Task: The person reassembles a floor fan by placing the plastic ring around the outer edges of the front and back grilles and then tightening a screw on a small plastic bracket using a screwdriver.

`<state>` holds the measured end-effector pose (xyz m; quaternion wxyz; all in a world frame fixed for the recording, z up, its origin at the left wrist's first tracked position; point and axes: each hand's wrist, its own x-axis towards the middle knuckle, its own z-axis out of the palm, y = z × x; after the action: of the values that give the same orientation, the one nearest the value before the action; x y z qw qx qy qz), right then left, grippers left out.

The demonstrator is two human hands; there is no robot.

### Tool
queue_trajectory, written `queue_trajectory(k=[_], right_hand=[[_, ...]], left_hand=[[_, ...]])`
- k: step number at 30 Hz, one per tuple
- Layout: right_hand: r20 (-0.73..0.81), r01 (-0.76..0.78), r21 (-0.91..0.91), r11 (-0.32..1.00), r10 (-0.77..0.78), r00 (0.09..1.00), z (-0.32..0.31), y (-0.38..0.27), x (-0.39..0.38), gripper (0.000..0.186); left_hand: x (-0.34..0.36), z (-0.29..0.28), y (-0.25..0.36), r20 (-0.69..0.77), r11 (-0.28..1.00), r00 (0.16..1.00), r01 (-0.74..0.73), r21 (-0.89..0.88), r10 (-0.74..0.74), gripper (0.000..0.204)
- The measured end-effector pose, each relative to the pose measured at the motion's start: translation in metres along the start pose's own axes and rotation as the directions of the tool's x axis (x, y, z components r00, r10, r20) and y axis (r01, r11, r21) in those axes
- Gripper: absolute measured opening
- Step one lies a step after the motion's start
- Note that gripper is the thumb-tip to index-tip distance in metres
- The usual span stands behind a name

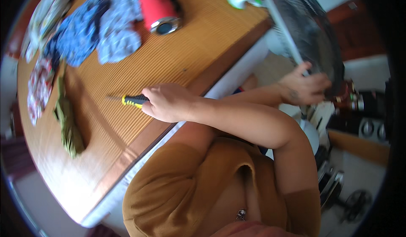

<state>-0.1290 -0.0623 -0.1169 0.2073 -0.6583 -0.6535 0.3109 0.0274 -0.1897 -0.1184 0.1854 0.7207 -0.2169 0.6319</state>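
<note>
My forearms are crossed. My right hand (167, 102), reaching over to the left side, is closed round the handle of a black-and-yellow screwdriver (134, 101). Its thin shaft points left above the ribbed tan mat. At the right, my left hand (305, 84) grips the lower edge of a fan's round guard (313, 30). The dark wire cage stands tilted beside the bed edge, and part of it runs out at the top. Some of the left fingers are hidden against the fan.
On the mat (160, 61) lie a red cylindrical speaker (157, 8), blue patterned cloths (80, 30), a folded olive umbrella (67, 123) and a white-green object (240, 0). A black small-wheeled base (358, 205) and a silver-knobbed unit (367, 128) sit at the right.
</note>
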Motion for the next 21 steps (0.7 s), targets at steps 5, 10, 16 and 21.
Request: queue_trajectory(k=[5,10,16,21], right_hand=[[-0.391,0.222,0.449,0.865,-0.033,0.92,-0.065,0.022,-0.111,0.035],[-0.625,0.368,0.75,0.55,0.407,0.666,-0.08,0.044,-0.299,0.044],[-0.881,0.342,0.462,0.818,0.469,0.068,-0.035,0.095,-0.452,0.05],[-0.815,0.317,0.557,0.767,0.579,0.032,-0.014,0.128,-0.478,0.037]], left_hand=[[0.008,0.005,0.002,0.021,0.997,0.998,0.054,0.055,-0.055,0.005],[0.014,0.014,0.012,0.019,0.988,0.999,0.039,0.147,-0.043,0.012],[0.018,0.015,0.013,0.045,0.983,0.999,0.015,0.182,-0.024,0.011],[0.019,0.01,0.01,0.109,0.974,0.994,-0.018,0.225,-0.007,0.017]])
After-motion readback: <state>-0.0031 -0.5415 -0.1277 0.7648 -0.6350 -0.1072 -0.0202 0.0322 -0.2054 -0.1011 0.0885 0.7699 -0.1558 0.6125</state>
